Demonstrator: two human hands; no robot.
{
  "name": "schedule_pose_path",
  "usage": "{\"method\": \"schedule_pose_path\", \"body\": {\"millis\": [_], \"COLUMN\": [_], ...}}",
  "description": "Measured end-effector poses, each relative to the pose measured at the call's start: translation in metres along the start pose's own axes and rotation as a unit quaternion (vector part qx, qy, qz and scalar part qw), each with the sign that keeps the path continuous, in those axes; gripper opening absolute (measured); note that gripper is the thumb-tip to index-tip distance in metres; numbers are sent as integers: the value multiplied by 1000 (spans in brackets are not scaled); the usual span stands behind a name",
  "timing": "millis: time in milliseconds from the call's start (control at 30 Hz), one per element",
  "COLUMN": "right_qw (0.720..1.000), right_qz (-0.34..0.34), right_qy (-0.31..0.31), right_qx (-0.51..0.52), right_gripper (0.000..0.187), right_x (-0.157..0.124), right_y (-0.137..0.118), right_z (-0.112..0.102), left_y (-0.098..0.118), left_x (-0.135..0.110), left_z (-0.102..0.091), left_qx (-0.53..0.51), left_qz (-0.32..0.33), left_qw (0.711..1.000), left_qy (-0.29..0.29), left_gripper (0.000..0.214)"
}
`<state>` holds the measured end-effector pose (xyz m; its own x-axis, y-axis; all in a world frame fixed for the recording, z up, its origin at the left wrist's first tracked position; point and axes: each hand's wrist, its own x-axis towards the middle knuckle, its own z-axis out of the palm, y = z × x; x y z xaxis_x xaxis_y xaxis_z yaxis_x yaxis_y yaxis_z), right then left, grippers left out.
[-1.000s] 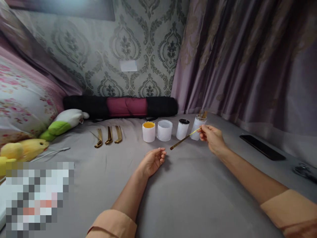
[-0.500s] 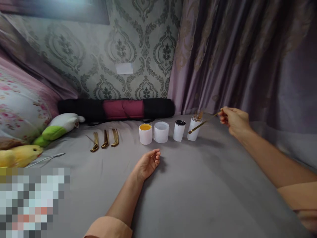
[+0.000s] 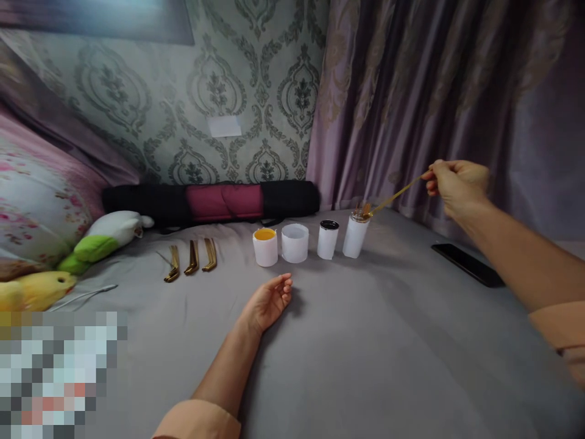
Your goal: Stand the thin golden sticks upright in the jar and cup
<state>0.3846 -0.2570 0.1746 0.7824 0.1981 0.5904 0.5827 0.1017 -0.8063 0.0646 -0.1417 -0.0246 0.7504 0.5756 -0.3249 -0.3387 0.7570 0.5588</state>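
Right hand (image 3: 457,183) holds stick (image 3: 395,196), tip at jar (image 3: 355,236).

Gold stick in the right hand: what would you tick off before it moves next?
1. Grip of right hand on gold stick, pinched in its fingers: ok.
2. Stick's tip at the mouth of the jar: ok.
3. Tip inside or only on the rim: cannot tell.
4. Jar upright on the grey sheet: ok.
5. Steadying by left hand: not ok, it lies open on the sheet, apart.
6. Gap to black-topped cup: ok.
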Motion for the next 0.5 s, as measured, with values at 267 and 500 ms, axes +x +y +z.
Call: {"method": "schedule_pose_path", "body": {"millis": [267, 500], "right_qw": [996, 986], "right_qz": [-51, -79], "right_qy": [20, 18], "right_qx": [-75, -148], "right_gripper": [23, 33], "right_x": [9, 15], "right_y": [-2, 2], "right_z": [8, 22], "left_y": [0, 2], "left_x": [0, -1], "left_z": [-1, -1], "left_qx": [-3, -9], "left_qz": [-2, -4], "left_qw": [1000, 1000], "left_qy": [-4, -7], "left_gripper": [10, 9]}}
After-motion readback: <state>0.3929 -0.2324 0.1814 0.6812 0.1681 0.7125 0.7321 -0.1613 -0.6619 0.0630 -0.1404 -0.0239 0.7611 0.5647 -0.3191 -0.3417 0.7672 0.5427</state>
